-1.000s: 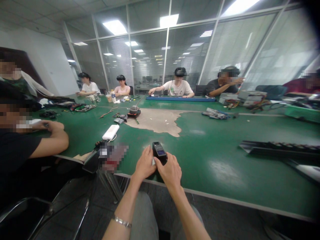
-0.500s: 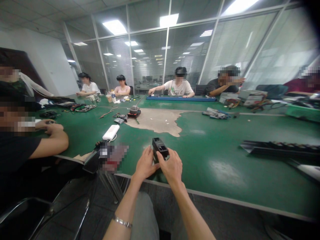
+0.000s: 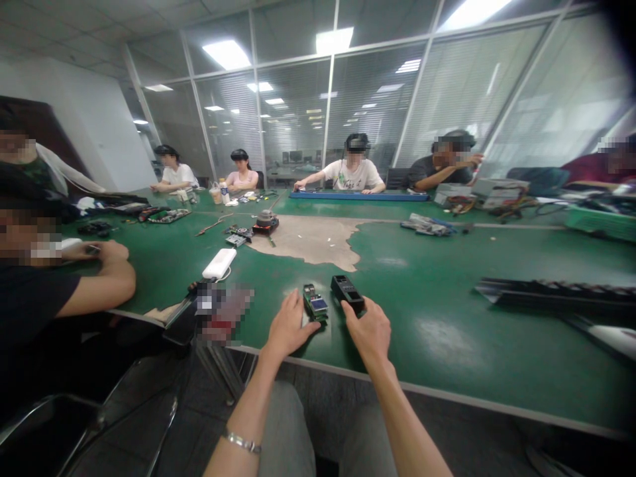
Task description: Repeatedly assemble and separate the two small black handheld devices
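Observation:
Near the front edge of the green table (image 3: pixel 427 265), my left hand (image 3: pixel 288 324) is closed round the lower left side of a green circuit board (image 3: pixel 316 303) with a small bluish screen. The board tilts away from me, its parts facing up. To the right of it, my right hand (image 3: pixel 370 328) grips a black plastic housing (image 3: pixel 347 293) by its near right end. A gap shows between the board and the housing. The fingertips on the far side of both objects are partly hidden.
A white power bank (image 3: pixel 219 264) with a cable lies left of my hands, behind dark items at the table edge. A speaker-like part (image 3: pixel 266 222) stands further back. Black channel pieces (image 3: pixel 551 295) lie at right. A person's arm (image 3: pixel 106 281) rests on the left.
The black housing has come off the circuit board and moved right with my right hand. The board, covered before, now shows beside my left hand, which has hardly moved.

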The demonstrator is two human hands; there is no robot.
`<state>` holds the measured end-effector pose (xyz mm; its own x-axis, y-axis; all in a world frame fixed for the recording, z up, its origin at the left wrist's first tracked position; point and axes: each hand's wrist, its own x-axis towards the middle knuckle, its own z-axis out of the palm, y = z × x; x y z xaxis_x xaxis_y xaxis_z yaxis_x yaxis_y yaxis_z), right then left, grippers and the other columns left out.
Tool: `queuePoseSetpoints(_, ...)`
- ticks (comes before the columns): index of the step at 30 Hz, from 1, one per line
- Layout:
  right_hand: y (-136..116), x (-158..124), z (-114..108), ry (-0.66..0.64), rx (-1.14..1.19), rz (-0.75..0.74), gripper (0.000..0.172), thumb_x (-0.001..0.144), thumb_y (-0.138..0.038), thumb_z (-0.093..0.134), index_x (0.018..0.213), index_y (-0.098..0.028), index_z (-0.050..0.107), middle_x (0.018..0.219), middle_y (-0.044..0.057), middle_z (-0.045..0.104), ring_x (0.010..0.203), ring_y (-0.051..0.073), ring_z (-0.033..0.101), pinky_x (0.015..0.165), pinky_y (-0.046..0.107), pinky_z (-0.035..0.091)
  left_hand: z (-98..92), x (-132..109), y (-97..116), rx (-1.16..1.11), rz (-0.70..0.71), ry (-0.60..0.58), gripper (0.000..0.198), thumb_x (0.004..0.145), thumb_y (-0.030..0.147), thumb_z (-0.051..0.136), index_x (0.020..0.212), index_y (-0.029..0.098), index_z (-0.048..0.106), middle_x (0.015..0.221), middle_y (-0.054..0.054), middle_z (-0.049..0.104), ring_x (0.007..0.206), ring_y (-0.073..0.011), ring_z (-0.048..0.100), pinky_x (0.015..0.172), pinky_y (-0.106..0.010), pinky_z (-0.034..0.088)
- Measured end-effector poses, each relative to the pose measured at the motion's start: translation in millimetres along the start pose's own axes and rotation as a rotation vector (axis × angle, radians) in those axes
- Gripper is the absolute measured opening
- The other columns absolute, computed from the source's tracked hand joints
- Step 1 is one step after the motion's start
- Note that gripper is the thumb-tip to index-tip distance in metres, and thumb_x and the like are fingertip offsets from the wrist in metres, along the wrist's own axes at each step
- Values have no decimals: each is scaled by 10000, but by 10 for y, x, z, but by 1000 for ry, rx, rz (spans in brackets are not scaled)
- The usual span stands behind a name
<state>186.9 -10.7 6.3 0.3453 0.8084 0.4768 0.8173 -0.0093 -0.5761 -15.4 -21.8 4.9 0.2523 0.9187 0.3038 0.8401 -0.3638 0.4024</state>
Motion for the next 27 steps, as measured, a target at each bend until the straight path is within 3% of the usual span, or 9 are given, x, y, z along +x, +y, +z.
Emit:
queuePoseSetpoints(16,-58,-107,-31,-92,-140,27,443,831,-547,489,1077,-192,586,988,89,598,864,221,581,721,306,384,-19,13,40,55,42,-10,519,896,524,442,1262,159,481,1497,-156,300,1400,-269,239,1127,-422,258)
queuePoseSetpoints(23,-28,-116,10,-60,-131,21,633,804,-584,514,1232,-118,497,1071,139,591,950,247,574,774,311,392,-43,9,61,76,28,-27,529,902,522,427,1287,161,462,1499,-156,293,1394,-273,250,1123,-419,265)
queuePoseSetpoints(27,-44,-111,8,-76,-128,28,551,819,-571,498,1173,-150,537,1048,122,593,925,234,574,761,312,388,-45,7,64,90,35,-27,519,913,512,403,1284,155,466,1496,-149,302,1392,-268,252,1126,-405,262)
